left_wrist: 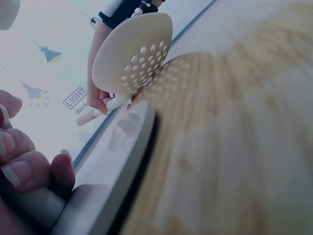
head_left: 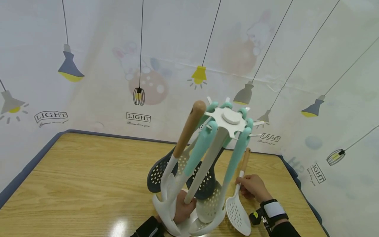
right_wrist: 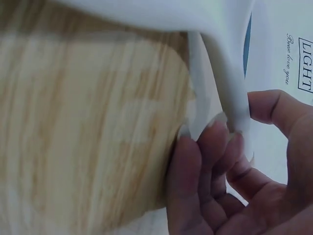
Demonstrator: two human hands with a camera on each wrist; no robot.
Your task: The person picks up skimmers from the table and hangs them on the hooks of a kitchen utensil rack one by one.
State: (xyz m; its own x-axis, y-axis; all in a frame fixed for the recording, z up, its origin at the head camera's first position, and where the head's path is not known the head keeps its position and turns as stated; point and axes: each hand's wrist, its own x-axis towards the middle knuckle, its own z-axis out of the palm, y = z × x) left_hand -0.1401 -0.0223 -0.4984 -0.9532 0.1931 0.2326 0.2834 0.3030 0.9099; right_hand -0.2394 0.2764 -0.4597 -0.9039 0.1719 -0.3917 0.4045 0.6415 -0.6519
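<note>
A white utensil stand with a round top, a central pole and a curved base fills the middle of the head view. My left hand grips its pole low down, near the base. My right hand pinches the white neck of a skimmer with a perforated head and wooden handle, right of the stand. In the right wrist view, the fingers and thumb lie on both sides of the white neck. The left wrist view shows the skimmer's head low over the table, beyond the stand's base.
Mint-handled utensils hang from the stand's hooks. A wooden-handled utensil stands at its left, above a dark perforated head. The wooden table ends at a wall covering printed with lamps.
</note>
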